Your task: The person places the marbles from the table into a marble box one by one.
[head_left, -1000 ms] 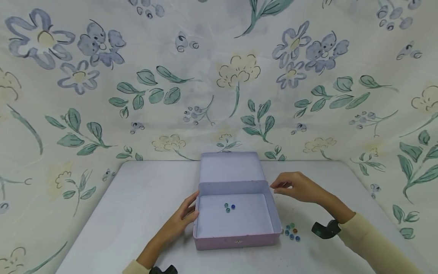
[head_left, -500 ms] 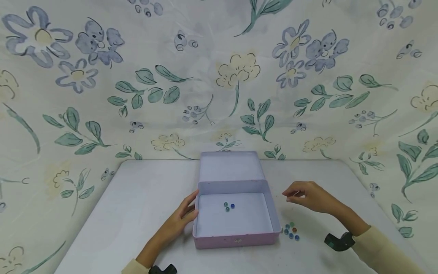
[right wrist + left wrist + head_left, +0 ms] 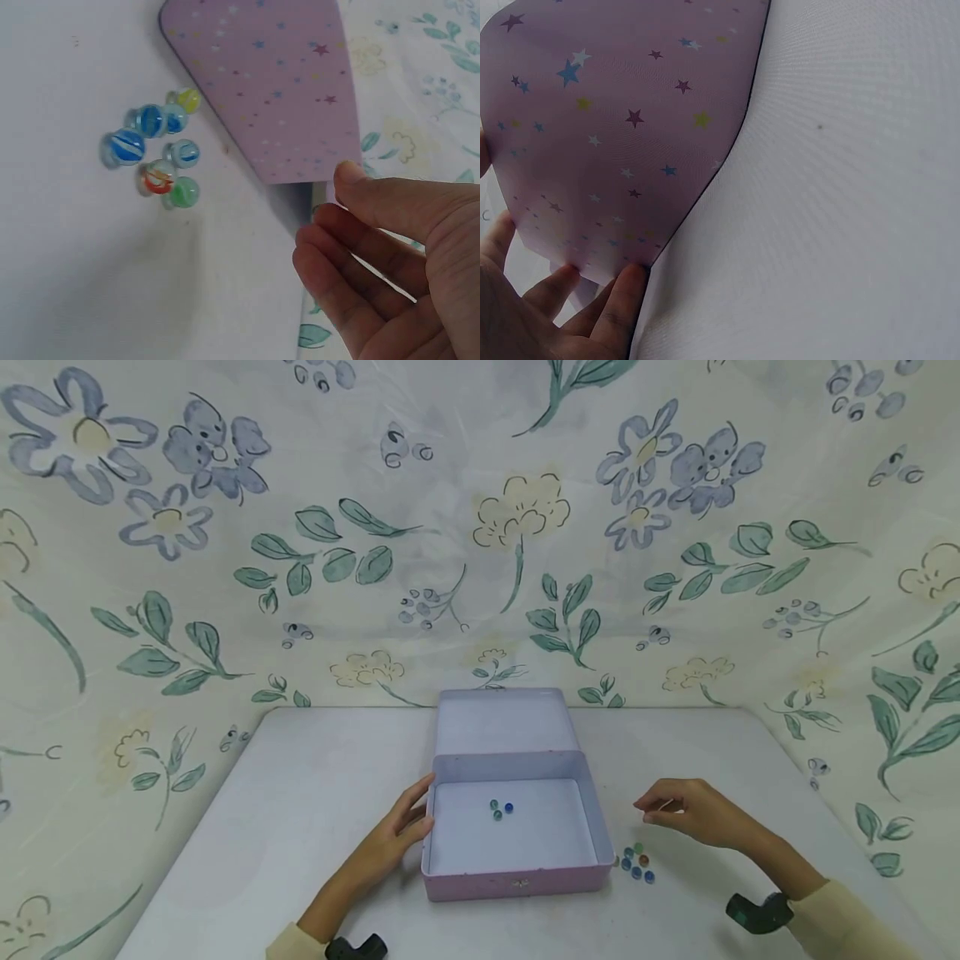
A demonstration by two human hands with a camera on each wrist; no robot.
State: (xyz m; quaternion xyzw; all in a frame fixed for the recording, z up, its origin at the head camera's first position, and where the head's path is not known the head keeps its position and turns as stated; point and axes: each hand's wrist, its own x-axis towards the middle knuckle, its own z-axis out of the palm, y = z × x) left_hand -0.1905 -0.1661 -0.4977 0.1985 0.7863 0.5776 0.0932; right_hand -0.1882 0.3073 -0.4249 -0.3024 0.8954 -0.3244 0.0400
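A pink box point(image 3: 480, 887) with a pale inside stands open at the middle of the table. Two green marbles point(image 3: 498, 816) and a blue one point(image 3: 509, 808) lie on its floor. My left hand point(image 3: 382, 847) touches the box's left wall; its fingertips rest against the star-patterned side in the left wrist view. Beyond the right wall, my right hand point(image 3: 705, 814) hovers with bent fingers, holding nothing visible. Several glass marbles point(image 3: 649, 877) lie beside the front right corner, among them a red-orange one point(image 3: 159, 177), a green one point(image 3: 184, 193) and a yellow one point(image 3: 188, 100).
The box's lid point(image 3: 502, 722) stands raised behind it. A white table point(image 3: 300, 777) reaches back to a floral cloth point(image 3: 450, 527). Each wrist carries a black device, one on the left point(image 3: 356, 947) and one on the right point(image 3: 759, 914).
My right hand has moved away from the box's back right corner, rightward and nearer the front, closer to the loose marbles. My left hand stays at the box's left wall.
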